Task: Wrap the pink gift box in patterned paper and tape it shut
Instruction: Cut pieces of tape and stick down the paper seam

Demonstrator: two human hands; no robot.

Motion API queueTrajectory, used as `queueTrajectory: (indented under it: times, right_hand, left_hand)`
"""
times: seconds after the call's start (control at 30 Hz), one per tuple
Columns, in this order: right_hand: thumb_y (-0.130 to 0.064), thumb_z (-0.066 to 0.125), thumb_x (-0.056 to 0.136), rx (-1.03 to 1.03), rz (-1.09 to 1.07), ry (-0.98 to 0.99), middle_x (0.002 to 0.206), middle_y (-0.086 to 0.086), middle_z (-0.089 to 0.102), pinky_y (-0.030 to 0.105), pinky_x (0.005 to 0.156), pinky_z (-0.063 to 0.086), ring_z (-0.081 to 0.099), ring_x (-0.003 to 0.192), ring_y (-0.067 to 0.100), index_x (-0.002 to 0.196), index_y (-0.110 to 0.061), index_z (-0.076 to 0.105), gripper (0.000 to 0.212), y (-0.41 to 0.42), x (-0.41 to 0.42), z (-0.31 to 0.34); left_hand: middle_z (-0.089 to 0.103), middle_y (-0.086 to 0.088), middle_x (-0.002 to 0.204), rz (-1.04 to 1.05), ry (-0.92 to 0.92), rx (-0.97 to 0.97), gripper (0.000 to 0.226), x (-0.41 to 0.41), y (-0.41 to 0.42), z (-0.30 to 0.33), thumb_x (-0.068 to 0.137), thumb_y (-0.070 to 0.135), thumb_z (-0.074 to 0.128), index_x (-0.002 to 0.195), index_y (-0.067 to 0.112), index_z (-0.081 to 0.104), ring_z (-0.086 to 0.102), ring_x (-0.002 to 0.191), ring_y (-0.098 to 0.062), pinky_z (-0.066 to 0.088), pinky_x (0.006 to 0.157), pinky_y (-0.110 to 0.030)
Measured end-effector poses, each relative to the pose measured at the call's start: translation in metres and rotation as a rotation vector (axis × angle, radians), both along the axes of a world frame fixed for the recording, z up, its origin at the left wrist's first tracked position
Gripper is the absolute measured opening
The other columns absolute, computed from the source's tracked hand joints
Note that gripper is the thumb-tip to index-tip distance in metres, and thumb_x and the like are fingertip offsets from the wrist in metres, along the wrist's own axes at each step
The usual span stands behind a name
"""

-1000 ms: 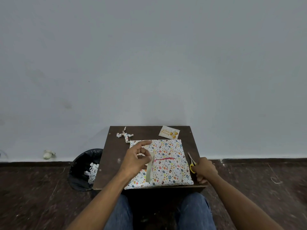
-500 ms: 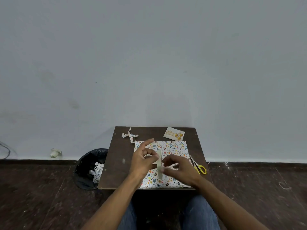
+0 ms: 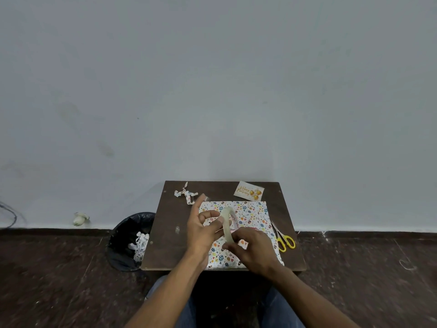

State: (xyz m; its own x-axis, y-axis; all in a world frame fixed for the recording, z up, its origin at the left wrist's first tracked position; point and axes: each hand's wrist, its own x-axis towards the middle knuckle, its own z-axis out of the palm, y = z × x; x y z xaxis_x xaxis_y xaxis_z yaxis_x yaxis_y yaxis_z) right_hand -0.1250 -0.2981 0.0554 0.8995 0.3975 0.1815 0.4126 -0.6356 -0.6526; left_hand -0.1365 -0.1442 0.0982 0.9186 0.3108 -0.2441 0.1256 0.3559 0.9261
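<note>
A black bin (image 3: 128, 240) was noted at far left. The left hand (image 3: 202, 229) and right hand (image 3: 254, 248) each pinched an end of a thin, limp tape strip (image 3: 227, 224), best held by its ends, above the stiff patterned paper parcel (image 3: 250, 217) lying flat on the dark surface (image 3: 170, 223); yellow scissors (image 3: 285, 240) were observed at right
</note>
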Motion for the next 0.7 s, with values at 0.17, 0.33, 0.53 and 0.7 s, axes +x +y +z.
queueTrajectory:
  times: [0.17, 0.33, 0.53, 0.7]
  right_hand:
    - [-0.061, 0.06, 0.084, -0.008, -0.092, -0.016, 0.08, -0.014, 0.066, 0.027, 0.061, 0.045, 0.058, 0.073, 0.006, 0.081, -0.024, 0.067, 0.038, -0.033, 0.009, -0.002]
    - [-0.033, 0.064, 0.094, -0.23, -0.347, 0.034, 0.094, -0.006, 0.065, 0.023, 0.056, 0.033, 0.057, 0.078, 0.016, 0.101, -0.019, 0.07, 0.017, -0.084, 0.045, -0.005]
    - [-0.036, 0.062, 0.092, -0.489, -0.422, 0.098, 0.098, 0.003, 0.07, 0.029, 0.065, 0.044, 0.061, 0.08, 0.021, 0.102, -0.019, 0.068, 0.021, -0.112, 0.086, -0.019]
    - [-0.034, 0.059, 0.095, -0.618, -0.367, 0.12, 0.105, 0.002, 0.068, 0.032, 0.077, 0.05, 0.064, 0.088, 0.022, 0.105, -0.018, 0.067, 0.021, -0.108, 0.1, -0.034]
  left_hand:
    - [0.061, -0.005, 0.117, -0.059, 0.069, 0.051, 0.058, 0.002, 0.005, -0.005, 0.087, -0.012, 0.061, 0.127, 0.03, 0.054, 0.071, 0.09, -0.023, 0.059, 0.074, -0.034]
    - [0.063, 0.002, 0.119, -0.142, 0.092, 0.292, 0.048, 0.0, 0.011, -0.015, 0.086, -0.01, 0.061, 0.114, 0.029, 0.063, 0.064, 0.088, -0.009, 0.057, 0.084, -0.04]
    - [0.065, 0.01, 0.116, -0.203, 0.108, 0.305, 0.042, 0.007, 0.007, -0.021, 0.087, -0.01, 0.059, 0.109, 0.026, 0.066, 0.065, 0.101, -0.011, 0.058, 0.076, -0.029]
    - [0.067, 0.009, 0.113, -0.227, 0.121, 0.315, 0.043, 0.011, 0.004, -0.023, 0.086, -0.012, 0.057, 0.108, 0.023, 0.068, 0.065, 0.103, -0.014, 0.057, 0.075, -0.028]
